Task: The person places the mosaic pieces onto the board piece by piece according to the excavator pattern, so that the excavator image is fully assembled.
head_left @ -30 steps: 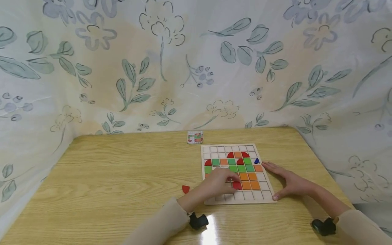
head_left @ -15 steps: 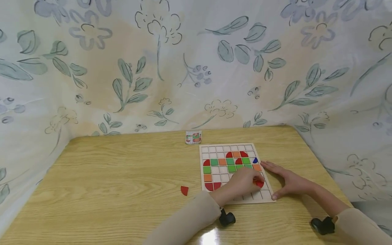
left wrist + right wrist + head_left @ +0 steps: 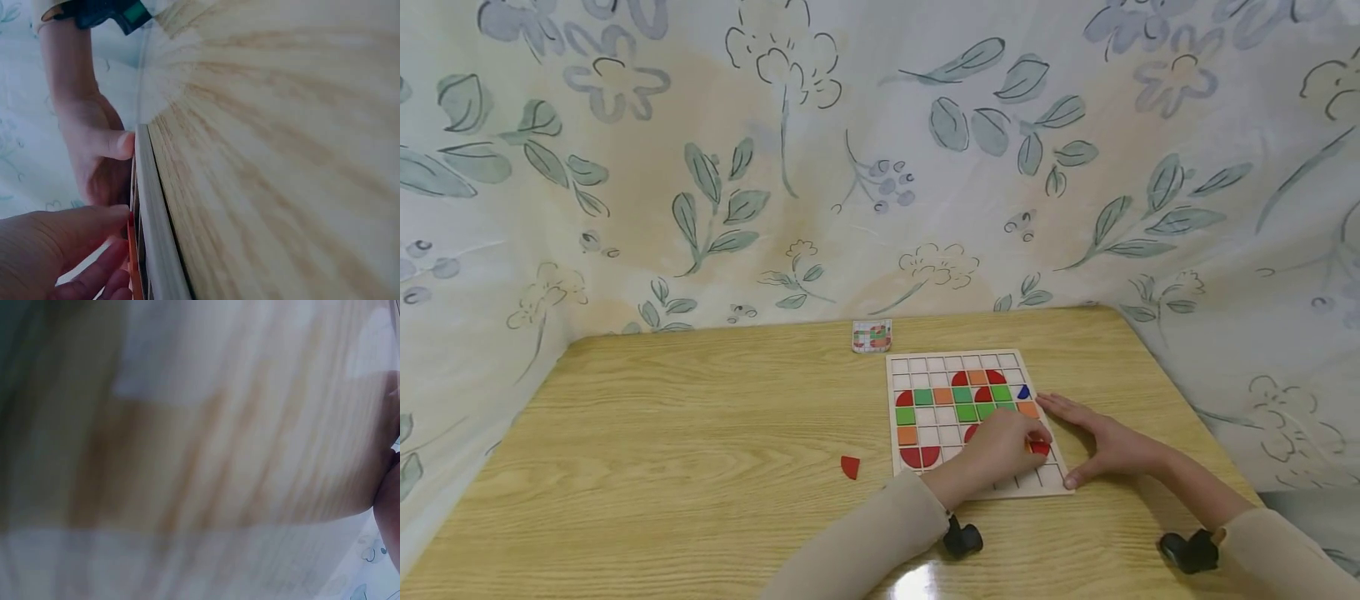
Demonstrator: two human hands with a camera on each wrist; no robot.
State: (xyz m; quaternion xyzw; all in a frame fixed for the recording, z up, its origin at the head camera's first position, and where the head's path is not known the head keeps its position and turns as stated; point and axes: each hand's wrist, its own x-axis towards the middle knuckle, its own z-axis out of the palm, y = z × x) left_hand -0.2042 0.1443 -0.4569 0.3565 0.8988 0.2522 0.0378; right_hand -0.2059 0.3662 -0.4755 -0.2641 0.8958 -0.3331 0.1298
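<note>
A wooden grid board (image 3: 910, 483) lies on the table, its cells partly filled with red, orange and green flat tiles and one blue piece (image 3: 1024, 392). My left hand (image 3: 1000, 450) reaches across the board and pinches a red rounded tile (image 3: 1039, 448) at a cell near the right edge. In the left wrist view the thumb of that left hand (image 3: 56, 244) meets the red tile low against the board. Spread along the board's right side, my right hand (image 3: 1112, 450) touches its edge with fingertips and thumb. The left hand covers several cells.
Left of the board a loose red quarter-circle tile (image 3: 850, 467) lies on the wooden table (image 3: 662, 433). A small pattern card (image 3: 872, 337) sits near the back edge, before a flowered cloth (image 3: 820, 192). The right wrist view is mostly blurred.
My left hand has moved right across the board with the red tile, from the lower middle to a cell near the right edge. The right hand has stayed at the board's edge.
</note>
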